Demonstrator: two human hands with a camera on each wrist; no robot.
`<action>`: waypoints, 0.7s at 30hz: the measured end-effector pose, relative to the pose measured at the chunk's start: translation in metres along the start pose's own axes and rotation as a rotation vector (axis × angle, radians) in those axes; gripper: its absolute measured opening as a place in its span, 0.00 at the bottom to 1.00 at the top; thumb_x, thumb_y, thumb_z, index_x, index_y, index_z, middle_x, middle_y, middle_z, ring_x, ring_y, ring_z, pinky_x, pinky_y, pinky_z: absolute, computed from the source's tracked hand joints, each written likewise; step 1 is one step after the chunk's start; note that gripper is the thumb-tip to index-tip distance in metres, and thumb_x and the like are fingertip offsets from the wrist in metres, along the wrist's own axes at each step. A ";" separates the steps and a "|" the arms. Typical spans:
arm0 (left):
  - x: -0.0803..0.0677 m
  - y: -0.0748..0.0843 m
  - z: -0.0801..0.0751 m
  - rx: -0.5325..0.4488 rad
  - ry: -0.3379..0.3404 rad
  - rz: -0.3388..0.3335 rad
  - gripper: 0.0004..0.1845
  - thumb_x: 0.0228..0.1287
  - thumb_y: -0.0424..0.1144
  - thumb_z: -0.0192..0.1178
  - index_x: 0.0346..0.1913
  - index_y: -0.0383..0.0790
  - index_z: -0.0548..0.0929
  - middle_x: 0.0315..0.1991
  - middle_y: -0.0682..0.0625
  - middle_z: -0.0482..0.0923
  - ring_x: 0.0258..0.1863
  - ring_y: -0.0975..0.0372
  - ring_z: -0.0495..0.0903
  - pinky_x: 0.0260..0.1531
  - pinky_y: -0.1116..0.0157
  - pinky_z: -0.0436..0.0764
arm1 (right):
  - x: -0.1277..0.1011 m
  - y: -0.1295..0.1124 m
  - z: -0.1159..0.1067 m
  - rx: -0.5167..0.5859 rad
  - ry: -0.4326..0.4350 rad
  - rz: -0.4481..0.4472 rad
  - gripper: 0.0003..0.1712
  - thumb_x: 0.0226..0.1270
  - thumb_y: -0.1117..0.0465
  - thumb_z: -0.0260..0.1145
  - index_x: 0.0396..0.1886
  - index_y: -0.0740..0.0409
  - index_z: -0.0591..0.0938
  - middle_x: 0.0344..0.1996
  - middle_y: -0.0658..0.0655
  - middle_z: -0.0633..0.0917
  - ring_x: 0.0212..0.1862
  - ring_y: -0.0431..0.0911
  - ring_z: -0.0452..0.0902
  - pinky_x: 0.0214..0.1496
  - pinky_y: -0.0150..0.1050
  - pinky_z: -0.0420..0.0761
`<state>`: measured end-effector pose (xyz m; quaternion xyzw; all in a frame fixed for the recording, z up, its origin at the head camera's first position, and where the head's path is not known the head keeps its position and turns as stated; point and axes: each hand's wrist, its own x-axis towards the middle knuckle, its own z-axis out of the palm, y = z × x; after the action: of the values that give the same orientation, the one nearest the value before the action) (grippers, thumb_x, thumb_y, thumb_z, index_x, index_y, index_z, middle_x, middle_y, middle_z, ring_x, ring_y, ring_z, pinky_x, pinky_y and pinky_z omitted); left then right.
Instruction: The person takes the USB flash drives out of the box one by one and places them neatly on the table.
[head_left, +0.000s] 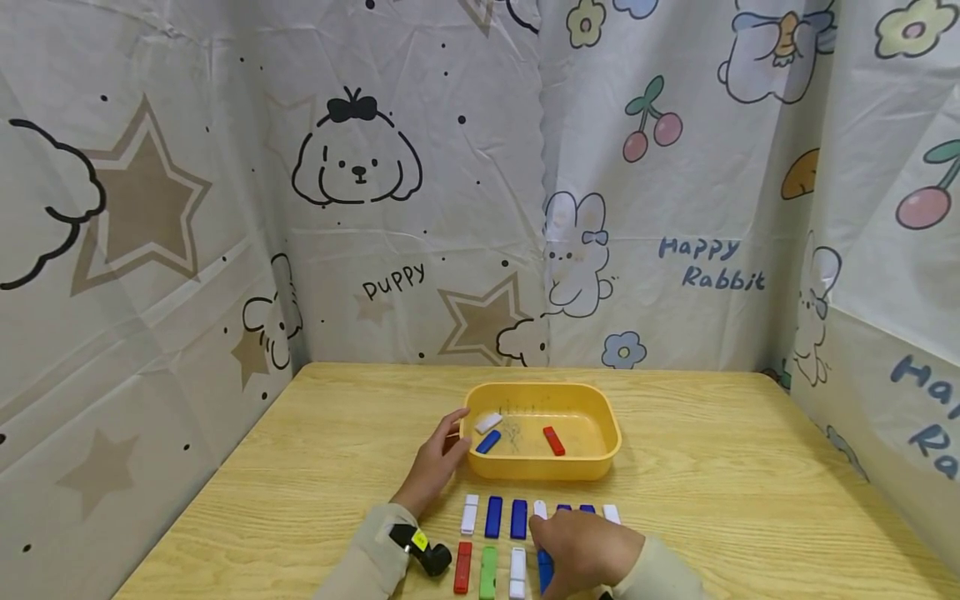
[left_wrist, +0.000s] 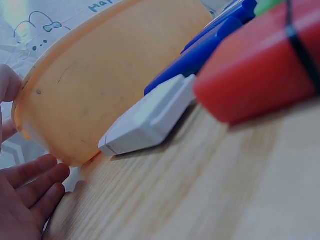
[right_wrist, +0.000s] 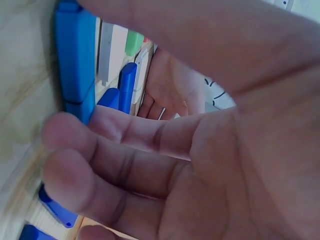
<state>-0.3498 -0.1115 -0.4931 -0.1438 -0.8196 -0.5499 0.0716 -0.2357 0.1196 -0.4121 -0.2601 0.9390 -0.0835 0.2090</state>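
Note:
My right hand (head_left: 588,546) is over the rows of sticks and pinches a blue USB stick (right_wrist: 76,55) by its two ends, between thumb and fingers. That stick is close to the tabletop; whether it touches the wood cannot be told. With fingers loosely extended, my left hand (head_left: 435,462) touches the left end of a yellow tray (head_left: 540,471). In the tray lie a white stick (head_left: 489,423), a blue stick (head_left: 488,442) and a red stick (head_left: 553,441). My right hand hides part of both rows.
The back row has a white stick (head_left: 469,515) and several others, blue and white. In the front row lie a red stick (head_left: 462,567), a green stick (head_left: 488,572) and a white stick (head_left: 517,572). Printed curtains (head_left: 420,250) surround the wooden table (head_left: 360,400).

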 end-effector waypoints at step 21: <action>-0.016 0.044 -0.010 -0.003 -0.032 -0.012 0.26 0.72 0.40 0.52 0.71 0.44 0.65 0.63 0.33 0.68 0.60 0.47 0.71 0.61 0.49 0.69 | 0.004 -0.004 0.002 0.013 -0.049 0.095 0.43 0.39 0.37 0.78 0.55 0.50 0.77 0.32 0.49 0.81 0.32 0.41 0.73 0.42 0.47 0.80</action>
<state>-0.3209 -0.1075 -0.4553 -0.1477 -0.8207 -0.5492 0.0552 -0.2366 0.1140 -0.4146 -0.2159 0.9443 -0.0734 0.2371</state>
